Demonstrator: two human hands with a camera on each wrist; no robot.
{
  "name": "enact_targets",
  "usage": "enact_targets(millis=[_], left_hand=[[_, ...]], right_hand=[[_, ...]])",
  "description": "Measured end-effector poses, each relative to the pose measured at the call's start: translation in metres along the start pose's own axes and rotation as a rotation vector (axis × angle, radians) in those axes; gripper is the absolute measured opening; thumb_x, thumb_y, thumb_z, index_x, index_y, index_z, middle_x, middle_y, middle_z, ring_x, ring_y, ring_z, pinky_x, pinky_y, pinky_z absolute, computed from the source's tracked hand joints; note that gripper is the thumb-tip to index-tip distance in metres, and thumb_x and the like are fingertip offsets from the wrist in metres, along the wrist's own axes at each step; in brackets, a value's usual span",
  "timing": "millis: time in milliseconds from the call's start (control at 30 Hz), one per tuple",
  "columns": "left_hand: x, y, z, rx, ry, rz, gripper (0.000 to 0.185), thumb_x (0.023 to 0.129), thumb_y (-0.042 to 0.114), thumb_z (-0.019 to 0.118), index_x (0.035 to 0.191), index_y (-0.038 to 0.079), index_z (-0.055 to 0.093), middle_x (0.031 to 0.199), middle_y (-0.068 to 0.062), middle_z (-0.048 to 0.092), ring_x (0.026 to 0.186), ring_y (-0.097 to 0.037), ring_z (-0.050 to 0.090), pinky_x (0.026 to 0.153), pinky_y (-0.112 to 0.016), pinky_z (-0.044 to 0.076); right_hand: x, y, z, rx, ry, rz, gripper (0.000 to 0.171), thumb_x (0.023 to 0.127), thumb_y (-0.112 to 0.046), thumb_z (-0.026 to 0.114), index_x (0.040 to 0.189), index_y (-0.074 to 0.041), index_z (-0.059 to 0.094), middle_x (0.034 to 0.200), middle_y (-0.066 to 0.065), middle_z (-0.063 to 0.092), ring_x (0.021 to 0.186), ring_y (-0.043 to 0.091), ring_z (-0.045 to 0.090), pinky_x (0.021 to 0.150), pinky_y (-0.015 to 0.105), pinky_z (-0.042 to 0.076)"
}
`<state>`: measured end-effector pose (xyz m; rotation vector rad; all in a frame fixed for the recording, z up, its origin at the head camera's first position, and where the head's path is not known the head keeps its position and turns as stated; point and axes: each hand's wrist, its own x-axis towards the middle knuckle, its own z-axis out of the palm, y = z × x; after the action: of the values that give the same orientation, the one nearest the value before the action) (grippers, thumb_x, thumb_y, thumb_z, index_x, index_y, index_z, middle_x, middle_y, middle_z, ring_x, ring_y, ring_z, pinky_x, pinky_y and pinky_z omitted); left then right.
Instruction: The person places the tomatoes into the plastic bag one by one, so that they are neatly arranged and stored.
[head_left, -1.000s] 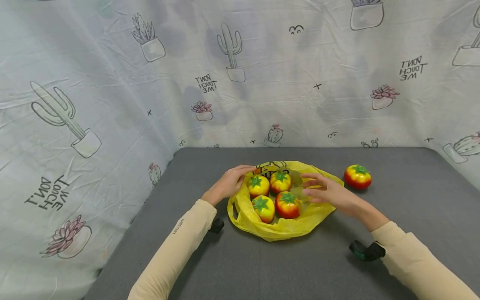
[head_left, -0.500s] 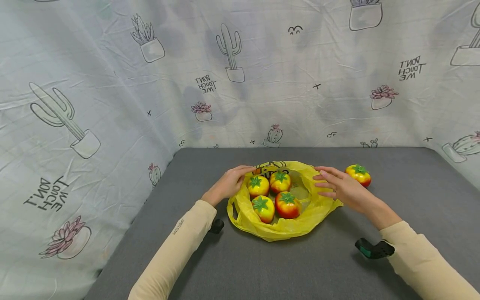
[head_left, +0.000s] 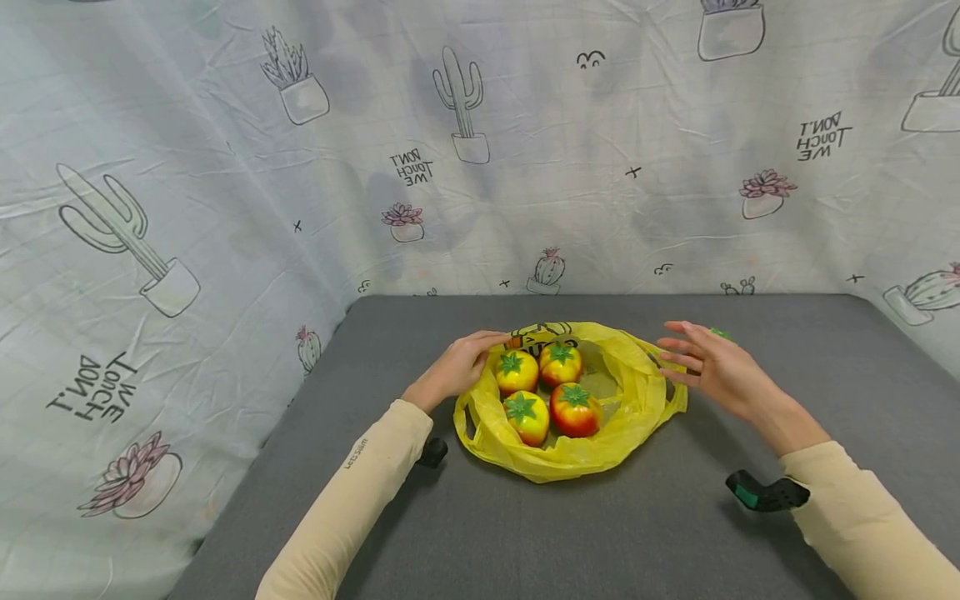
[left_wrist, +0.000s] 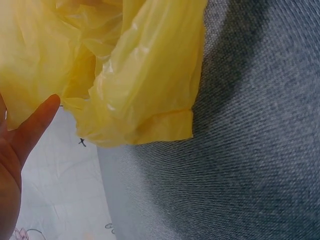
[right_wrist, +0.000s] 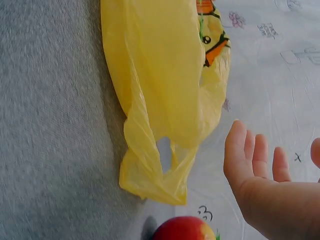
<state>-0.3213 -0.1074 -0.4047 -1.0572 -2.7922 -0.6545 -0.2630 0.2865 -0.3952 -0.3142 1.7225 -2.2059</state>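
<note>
A yellow plastic bag (head_left: 637, 392) lies open on the grey table (head_left: 525, 533) with several red-yellow tomatoes in it, such as the one at the front right (head_left: 575, 408). My left hand (head_left: 465, 362) holds the bag's far left rim: its fingers lie over the rim and its thumb (left_wrist: 35, 125) touches the bag (left_wrist: 140, 75) from outside. My right hand (head_left: 705, 362) hovers open with spread fingers just right of the bag. It covers a loose tomato (head_left: 722, 334), of which only a green bit shows. In the right wrist view this tomato (right_wrist: 185, 229) lies below the open hand (right_wrist: 265, 185), beside the bag's handle (right_wrist: 160, 175).
A cactus-print cloth (head_left: 225, 208) hangs behind and to the left of the table. Wrist camera mounts sit at my right sleeve (head_left: 765, 493) and my left sleeve (head_left: 433, 452). Bare grey table surrounds the bag.
My right hand has moved right, from over the bag's inside to above the loose tomato, which it now hides. The left hand and the bag have stayed put.
</note>
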Motion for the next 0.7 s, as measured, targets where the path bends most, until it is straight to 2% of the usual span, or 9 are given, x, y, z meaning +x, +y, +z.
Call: enact_targets(millis=[167,367,500,700], left_hand=[[0.0,0.0,0.0,0.0,0.0,0.002,0.047,0.094,-0.008,0.046,0.138,0.009,0.052,0.136,-0.01,0.051,0.112,-0.023,0.053,0.079,-0.032,0.043],[0.0,0.0,0.0,-0.003,-0.002,0.018,0.046,0.095,-0.007,0.045,0.138,0.008,0.052,0.136,-0.011,0.051,0.118,-0.024,0.051,0.084,-0.033,0.044],[0.0,0.0,0.0,-0.005,-0.005,0.018,0.045,0.096,-0.006,0.044,0.138,0.008,0.052,0.136,-0.011,0.051,0.114,-0.023,0.053,0.079,-0.032,0.043],[0.0,0.0,-0.001,-0.006,-0.006,0.012,0.047,0.095,-0.007,0.046,0.138,0.009,0.051,0.136,-0.011,0.051,0.116,-0.024,0.052,0.083,-0.033,0.045]], right_hand=[[-0.004,-0.001,-0.009,0.08,0.011,-0.035,0.026,0.103,-0.03,0.039,0.127,-0.022,0.044,0.116,-0.002,0.056,0.106,0.014,0.055,0.088,0.03,0.048],[-0.011,-0.002,-0.023,0.195,0.08,-0.072,0.021,0.102,-0.025,0.045,0.12,-0.021,0.055,0.112,-0.001,0.059,0.099,0.014,0.06,0.083,0.031,0.051],[-0.014,-0.002,-0.033,0.237,0.126,-0.077,0.019,0.101,-0.023,0.045,0.116,-0.021,0.058,0.109,-0.001,0.06,0.098,0.015,0.061,0.08,0.031,0.052],[-0.018,-0.002,-0.046,0.265,0.214,-0.062,0.015,0.099,-0.023,0.051,0.111,-0.021,0.06,0.106,-0.001,0.06,0.094,0.015,0.061,0.075,0.031,0.053]])
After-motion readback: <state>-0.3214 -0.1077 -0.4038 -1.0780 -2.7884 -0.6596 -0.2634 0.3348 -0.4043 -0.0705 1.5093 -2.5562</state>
